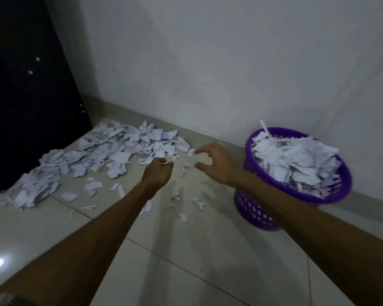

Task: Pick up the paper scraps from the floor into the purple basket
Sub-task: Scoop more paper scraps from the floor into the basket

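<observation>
Purple plastic, that's the one basket (pixel 257 208) in play, standing on the floor (pixel 186 261) at about three o'clock, close to the wall (pixel 230 62), its side full of holes. It's heaped with torn paper (pixel 296 160), piled above the rim, one strip poking up at the far edge. Over at ten o'clock, one big spread of paper scraps (pixel 102 155) lies on the tiles, running along the foot of a dark cabinet (pixel 20 96). Closer in, near the centre, loose bits (pixel 176 196) are scattered, roughly a dozen, too small to count exactly. Two bare arms reach out. The left hand (pixel 157 173) is curled over, fingers tucked in; whether it holds anything I can't tell. The right hand (pixel 215 164) hovers beside it, fingers and thumb spread wide in a claw, gripping nothing, just left of the basket.
</observation>
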